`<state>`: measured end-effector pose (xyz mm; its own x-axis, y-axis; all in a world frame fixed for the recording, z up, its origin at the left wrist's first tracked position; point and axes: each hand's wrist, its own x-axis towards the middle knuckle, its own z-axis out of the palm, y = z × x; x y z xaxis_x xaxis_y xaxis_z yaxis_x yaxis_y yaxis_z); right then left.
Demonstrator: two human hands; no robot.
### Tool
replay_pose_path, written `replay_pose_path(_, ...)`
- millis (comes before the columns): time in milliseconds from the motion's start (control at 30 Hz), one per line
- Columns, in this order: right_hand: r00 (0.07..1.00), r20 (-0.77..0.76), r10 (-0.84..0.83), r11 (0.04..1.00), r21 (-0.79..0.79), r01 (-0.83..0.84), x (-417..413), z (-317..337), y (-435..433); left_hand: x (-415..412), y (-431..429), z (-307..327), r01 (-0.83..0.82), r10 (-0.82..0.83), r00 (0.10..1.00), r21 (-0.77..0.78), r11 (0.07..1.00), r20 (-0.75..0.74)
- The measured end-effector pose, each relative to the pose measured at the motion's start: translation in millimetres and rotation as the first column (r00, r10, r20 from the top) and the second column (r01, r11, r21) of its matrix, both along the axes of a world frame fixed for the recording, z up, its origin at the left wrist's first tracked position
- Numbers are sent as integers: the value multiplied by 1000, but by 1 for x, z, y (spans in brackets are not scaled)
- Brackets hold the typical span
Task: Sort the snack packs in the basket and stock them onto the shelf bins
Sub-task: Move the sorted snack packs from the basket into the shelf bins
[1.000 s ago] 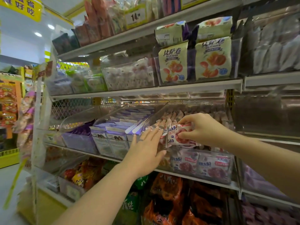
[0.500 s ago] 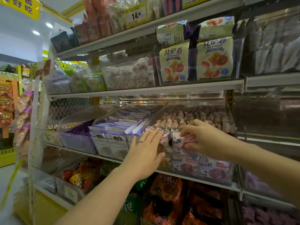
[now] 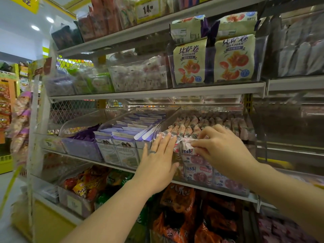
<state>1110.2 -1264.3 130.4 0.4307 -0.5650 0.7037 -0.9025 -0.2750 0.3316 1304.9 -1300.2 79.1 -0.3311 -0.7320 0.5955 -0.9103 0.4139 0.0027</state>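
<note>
A clear shelf bin (image 3: 233, 187) on the middle shelf holds rows of pink-and-white snack packs (image 3: 188, 128) standing on edge. My right hand (image 3: 221, 148) pinches one pink-and-white snack pack (image 3: 185, 149) by its top edge at the front of that bin, low among the other packs. My left hand (image 3: 158, 161) lies flat with straight fingers against the bin's front left corner, fingertips touching the front packs. No basket is in view.
To the left stand a bin of white-and-purple packs (image 3: 122, 137) and a bin of purple packs (image 3: 82, 146). Yellow pizza-roll bags (image 3: 190, 63) fill the shelf above. Orange bags (image 3: 178, 213) sit on the shelf below. An aisle opens at far left.
My right hand has pushed the snack pack down and forward into the front of the bin. My left hand stays pressed at the bin's front.
</note>
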Motion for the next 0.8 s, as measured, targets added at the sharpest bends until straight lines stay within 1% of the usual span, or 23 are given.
replay_pose_path(33, 998, -58, -23, 999, -28, 21, 2, -3, 1, 0, 0, 0, -1, 1, 1000, -3, 1000, 2)
replay_pose_path(100, 986, -157, -53, 991, 110, 71, 5, -13, -1, 2, 1, -1, 5, -5, 1000, -5, 1000, 4)
replay_pose_path(133, 984, -167, -60, 975, 200, 93, 5, -17, -3, 3, 1, -1, 10, -10, 1000, -6, 1000, 3)
replay_pose_path(167, 978, -190, -83, 961, 243, 129, 3, -17, -4, 4, 2, -2, 12, -12, 1000, -7, 1000, 4)
replay_pose_path(233, 967, -228, -113, 965, 208, 161, 5, -12, -4, 7, 4, -5, 9, -9, 1000, -9, 1000, 4)
replay_pose_path(267, 972, -210, -107, 975, 169, 144, 8, -9, -1, 10, 6, -8, 10, -10, 1000, -14, 1000, -8)
replay_pose_path(333, 993, -109, -52, 997, 46, 57, 23, -5, 7, 21, 11, -16, 22, -25, 997, -49, 999, -67)
replay_pose_path(400, 993, -9, 114, 992, -43, -115, 46, -12, 14, 39, 16, -30, 31, -47, 990, -122, 992, -130)
replay_pose_path(467, 959, 11, 284, 957, -65, -283, 72, -30, 15, 64, 22, -52, 7, -41, 983, -190, 982, -177)
replay_pose_path(500, 935, 0, 355, 934, -50, -354, 87, -43, 12, 79, 26, -65, -19, -25, 979, -212, 977, -201)
replay_pose_path(567, 885, -10, 465, 885, 37, -464, 122, -73, 3, 115, 33, -96, -76, 19, 969, -225, 971, -245)
replay_pose_path(667, 833, 6, 553, 815, 206, -542, 181, -128, -13, 173, 48, -149, -177, 126, 956, -178, 968, -264)
replay_pose_path(733, 815, 20, 580, 762, 342, -550, 223, -168, -25, 213, 62, -187, -272, 239, 934, -91, 958, -266)
replay_pose_path(800, 796, 35, 604, 689, 479, -544, 266, -210, -34, 252, 79, -226, -350, 344, 894, 34, 936, -285)
